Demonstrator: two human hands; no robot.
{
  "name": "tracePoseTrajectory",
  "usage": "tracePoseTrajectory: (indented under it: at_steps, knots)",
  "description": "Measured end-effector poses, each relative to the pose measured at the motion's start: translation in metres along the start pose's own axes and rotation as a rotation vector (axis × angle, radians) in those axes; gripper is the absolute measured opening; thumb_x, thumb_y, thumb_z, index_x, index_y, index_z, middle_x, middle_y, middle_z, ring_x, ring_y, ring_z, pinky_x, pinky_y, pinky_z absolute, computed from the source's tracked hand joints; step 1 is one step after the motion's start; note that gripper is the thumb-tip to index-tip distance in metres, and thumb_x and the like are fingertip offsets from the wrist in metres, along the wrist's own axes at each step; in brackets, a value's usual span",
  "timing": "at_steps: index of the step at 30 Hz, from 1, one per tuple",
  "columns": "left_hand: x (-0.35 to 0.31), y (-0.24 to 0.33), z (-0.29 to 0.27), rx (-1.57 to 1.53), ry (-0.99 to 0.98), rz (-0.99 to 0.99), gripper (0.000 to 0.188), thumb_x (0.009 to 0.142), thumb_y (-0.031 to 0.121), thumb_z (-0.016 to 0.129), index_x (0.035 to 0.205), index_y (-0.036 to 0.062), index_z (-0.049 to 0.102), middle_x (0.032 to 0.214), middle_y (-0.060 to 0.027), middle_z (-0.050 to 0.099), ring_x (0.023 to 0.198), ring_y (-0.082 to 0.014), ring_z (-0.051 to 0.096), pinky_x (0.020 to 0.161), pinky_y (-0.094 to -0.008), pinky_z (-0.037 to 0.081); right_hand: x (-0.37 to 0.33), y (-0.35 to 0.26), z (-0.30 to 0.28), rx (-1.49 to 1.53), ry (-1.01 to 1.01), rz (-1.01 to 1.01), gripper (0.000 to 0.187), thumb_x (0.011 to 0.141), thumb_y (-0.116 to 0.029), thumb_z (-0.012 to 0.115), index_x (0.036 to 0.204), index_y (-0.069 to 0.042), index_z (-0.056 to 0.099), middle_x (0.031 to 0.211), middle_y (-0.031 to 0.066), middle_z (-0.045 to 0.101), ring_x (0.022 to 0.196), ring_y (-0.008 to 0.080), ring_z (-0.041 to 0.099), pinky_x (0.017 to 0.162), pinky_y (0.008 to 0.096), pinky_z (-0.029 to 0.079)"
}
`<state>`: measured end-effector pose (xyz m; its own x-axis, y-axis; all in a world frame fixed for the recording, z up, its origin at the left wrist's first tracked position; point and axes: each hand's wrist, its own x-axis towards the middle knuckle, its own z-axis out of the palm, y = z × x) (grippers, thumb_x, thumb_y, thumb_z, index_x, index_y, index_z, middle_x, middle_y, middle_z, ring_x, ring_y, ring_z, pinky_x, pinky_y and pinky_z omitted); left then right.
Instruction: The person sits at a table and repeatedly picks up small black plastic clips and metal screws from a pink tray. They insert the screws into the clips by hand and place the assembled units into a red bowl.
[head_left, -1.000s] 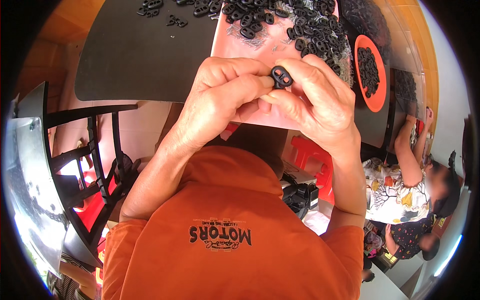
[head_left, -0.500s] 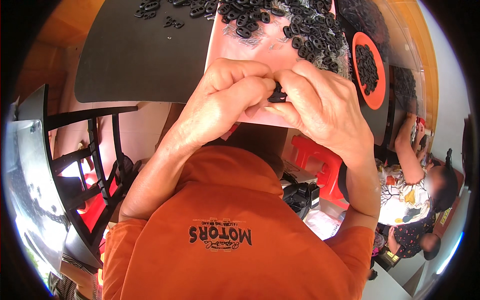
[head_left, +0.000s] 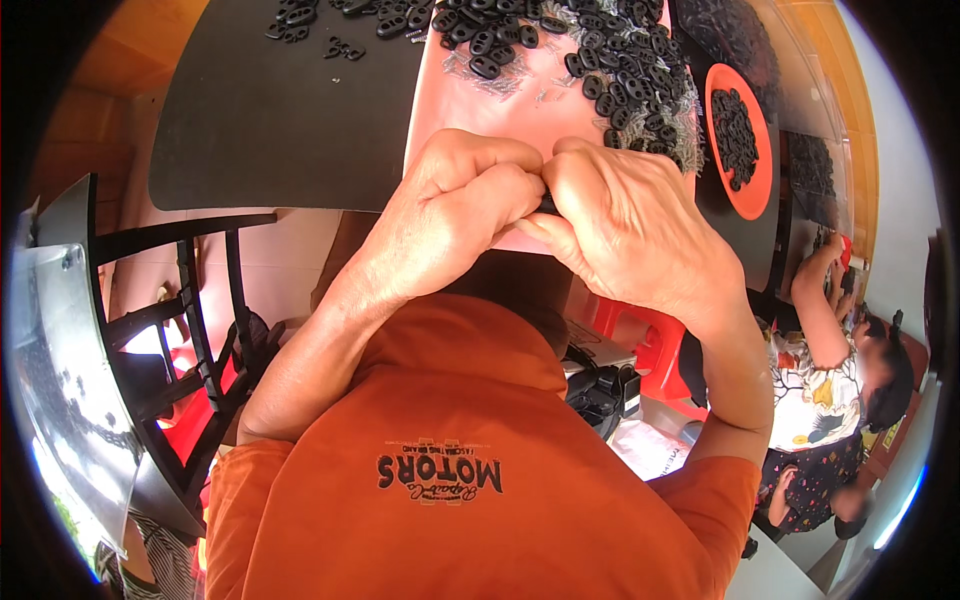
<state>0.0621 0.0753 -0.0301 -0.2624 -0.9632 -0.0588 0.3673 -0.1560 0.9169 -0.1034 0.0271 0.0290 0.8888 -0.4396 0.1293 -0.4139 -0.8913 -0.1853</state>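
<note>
My left hand (head_left: pixel 455 205) and my right hand (head_left: pixel 640 225) meet over the near edge of a pink work surface (head_left: pixel 470 115). Both have their fingers bent and pinched around a small black plastic cord lock (head_left: pixel 547 204). Only a sliver of it shows between the fingertips; the rest is covered. Beyond my hands lies a heap of black two-hole cord locks (head_left: pixel 630 90). Small metal springs (head_left: pixel 490 75) are scattered among and beside them.
An orange bowl (head_left: pixel 757 190) of small black parts stands to the right. The dark tabletop (head_left: pixel 290 120) at left carries more cord locks (head_left: pixel 395 18) at its far side. A black chair (head_left: pixel 190 290) is at left, a red stool (head_left: pixel 660 350) below right. Other people (head_left: pixel 815 390) sit at right.
My hands have drawn closer together and turned slightly, so the cord lock is now more hidden. My right elbow has shifted a little outward. At right, another person's arm has moved slightly.
</note>
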Motion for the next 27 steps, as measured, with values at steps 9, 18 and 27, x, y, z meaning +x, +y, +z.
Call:
tracePoseTrajectory:
  at_steps: [9, 18, 27]
  knots:
    - [0.004, 0.003, -0.001, 0.144, -0.108, 0.049, 0.024, 0.084, 0.004, 0.044, 0.061, -0.0008, 0.049, 0.054, 0.0022, 0.040, 0.050, -0.0038, 0.034, 0.044, -0.0256, 0.029, -0.014, 0.008, 0.013, 0.030, 0.011, -0.005, 0.034, 0.086, -0.025, 0.064, 0.074, -0.004, 0.040, 0.060, 0.0115, 0.053, 0.053, 0.0323, 0.057, 0.045, 0.0408, 0.044]
    - [0.006, 0.010, 0.013, 0.127, -0.049, 0.076, 0.025, 0.087, 0.009, 0.047, 0.063, 0.0001, 0.052, 0.058, 0.0015, 0.044, 0.051, -0.0053, 0.037, 0.046, -0.0243, 0.030, -0.039, 0.014, -0.004, 0.613, 0.167, 0.296, 0.026, 0.097, -0.028, 0.050, 0.094, -0.002, 0.052, 0.076, 0.0109, 0.055, 0.065, 0.0212, 0.057, 0.058, 0.0337, 0.045]
    - [0.008, 0.011, 0.022, 0.170, -0.039, 0.041, 0.024, 0.088, 0.011, 0.049, 0.067, 0.0012, 0.054, 0.058, 0.0024, 0.044, 0.053, -0.0043, 0.037, 0.048, -0.0227, 0.029, -0.044, 0.010, -0.004, 0.875, 0.203, 0.403, 0.027, 0.098, -0.024, 0.050, 0.083, -0.002, 0.052, 0.065, 0.0051, 0.049, 0.059, 0.0150, 0.048, 0.057, 0.0305, 0.042]
